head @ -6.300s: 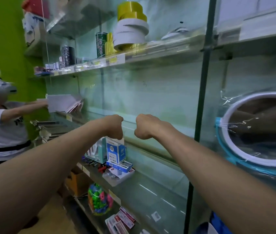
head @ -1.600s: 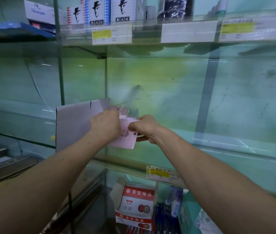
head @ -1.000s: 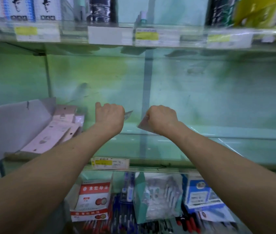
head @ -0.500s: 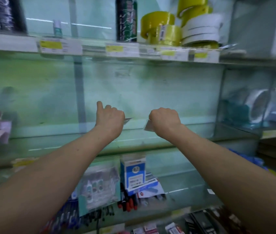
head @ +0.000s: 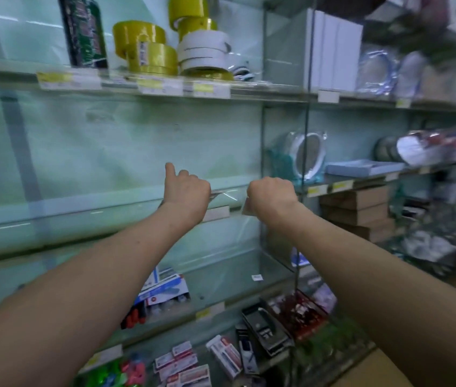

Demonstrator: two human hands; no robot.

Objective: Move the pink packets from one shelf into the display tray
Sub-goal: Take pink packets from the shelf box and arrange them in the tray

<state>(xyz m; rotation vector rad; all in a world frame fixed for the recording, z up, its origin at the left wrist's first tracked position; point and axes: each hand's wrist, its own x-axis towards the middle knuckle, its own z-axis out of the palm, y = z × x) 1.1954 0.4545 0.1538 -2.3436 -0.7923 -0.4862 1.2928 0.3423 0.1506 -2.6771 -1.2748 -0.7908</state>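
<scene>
Grips a thin packet in each fist, both raised side by side and apart in front of the glass shelf. Curls the left hand round the left packet, showing only a sliver past the knuckles, with one finger poking straight up clear of the hold. Clenches the right hand on the right packet, leaving just a lower corner in sight; too little of either to be sure of the pink. Looks like mid-carry, with the drop-off not yet made. Probably bound for the pale blue tray on the shelf to the right, just beyond the round mirror, though cannot confirm it as the display tray. To do this well: hold the pinch firm but not crushing, the packets being thin and likely to bend or slip. Swing both arms right around the glass upright rather than across it. Bring one hand in at a time, lower the packet to lie as the tray takes it, and let go only after setting it down. Mind the mirror beside the tray on the way in.
</scene>
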